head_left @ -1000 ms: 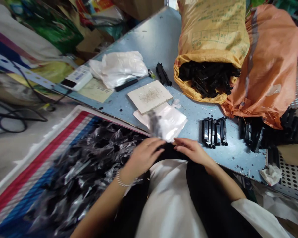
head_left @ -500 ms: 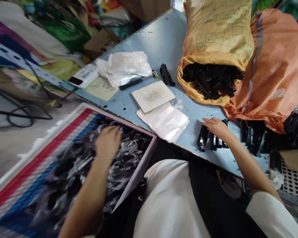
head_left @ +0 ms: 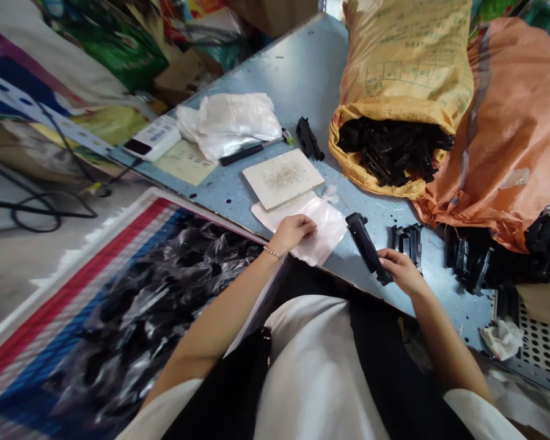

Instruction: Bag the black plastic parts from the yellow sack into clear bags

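Note:
My right hand [head_left: 401,269] grips a long black plastic part [head_left: 365,245] by its lower end, tilted above the front edge of the blue table [head_left: 297,73]. Over a stack of clear plastic bags [head_left: 323,229] is my left hand [head_left: 294,235], its thumb and fingers pinched together at the bags' near side. Whether a bag is between those fingertips is too small to make out. A few more black parts [head_left: 407,241] lie in a row just beyond my right hand. A pale flat block [head_left: 282,177] with debris on it rests partly on the bags.
At my left stands a striped crate [head_left: 160,211] full of bagged black parts [head_left: 165,287]. A yellow sack [head_left: 407,67] spills black parts at the back right, beside an orange sack [head_left: 513,122]. White plastic bags [head_left: 238,125], a pen-like black tool [head_left: 242,154] and a white device [head_left: 152,138] lie further back.
My left hand has moved from over the crate to the stack of clear bags. My right hand has picked up one black part from the row and brought it left.

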Demonstrator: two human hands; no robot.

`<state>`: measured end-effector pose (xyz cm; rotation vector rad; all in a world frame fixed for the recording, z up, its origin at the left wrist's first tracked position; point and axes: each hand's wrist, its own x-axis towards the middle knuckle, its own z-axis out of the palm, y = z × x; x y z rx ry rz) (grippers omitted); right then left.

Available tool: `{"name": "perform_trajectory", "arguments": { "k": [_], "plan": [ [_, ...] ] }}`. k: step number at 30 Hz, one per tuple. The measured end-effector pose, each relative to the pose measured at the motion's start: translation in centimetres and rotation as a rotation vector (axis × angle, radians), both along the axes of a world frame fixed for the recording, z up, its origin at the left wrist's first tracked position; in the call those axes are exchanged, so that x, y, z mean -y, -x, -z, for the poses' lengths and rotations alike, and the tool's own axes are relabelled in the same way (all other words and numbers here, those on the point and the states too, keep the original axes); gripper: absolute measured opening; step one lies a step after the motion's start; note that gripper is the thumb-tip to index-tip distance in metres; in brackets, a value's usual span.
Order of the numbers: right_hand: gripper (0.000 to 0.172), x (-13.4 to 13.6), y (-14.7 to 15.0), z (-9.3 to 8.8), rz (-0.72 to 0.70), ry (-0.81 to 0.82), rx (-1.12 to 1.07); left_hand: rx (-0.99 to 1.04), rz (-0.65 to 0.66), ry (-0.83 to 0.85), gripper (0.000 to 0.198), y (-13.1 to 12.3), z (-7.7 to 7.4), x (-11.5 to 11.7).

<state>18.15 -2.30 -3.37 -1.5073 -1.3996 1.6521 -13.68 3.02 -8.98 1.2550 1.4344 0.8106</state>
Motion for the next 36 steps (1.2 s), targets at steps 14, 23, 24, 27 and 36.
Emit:
{"name": "perform_trajectory", "arguments": {
  "k": [14, 23, 24, 27, 36],
  "plan": [
    [0.019, 2.8, 7.8, 6.2, 0.061, 0.904, -0.86, -0.584, 0.112, -0.623, 0.031, 0.4, -0.3, 2.2],
    [0.014, 1.9, 9.5, 5.8, 0.214, 0.784, -1.017, -0.527, 0.262, -0.94, 0.058, -2.8, -1.6, 7.4],
    [0.012, 2.1, 9.6, 5.7, 0.249, 0.723, -1.028, -0.506, 0.265, -0.945, 0.06, -3.1, -1.6, 7.8],
    [0.009, 2.6, 9.7, 5.1, 0.33, 0.532, -1.008, -0.486, 0.202, -0.952, 0.064, -3.5, -1.3, 8.5],
    [0.022, 3.1, 10.2, 2.7, 0.267, -0.143, -0.165, -0.414, 0.471, -0.946, 0.069, -5.0, -3.2, 10.1]
  ]
}}
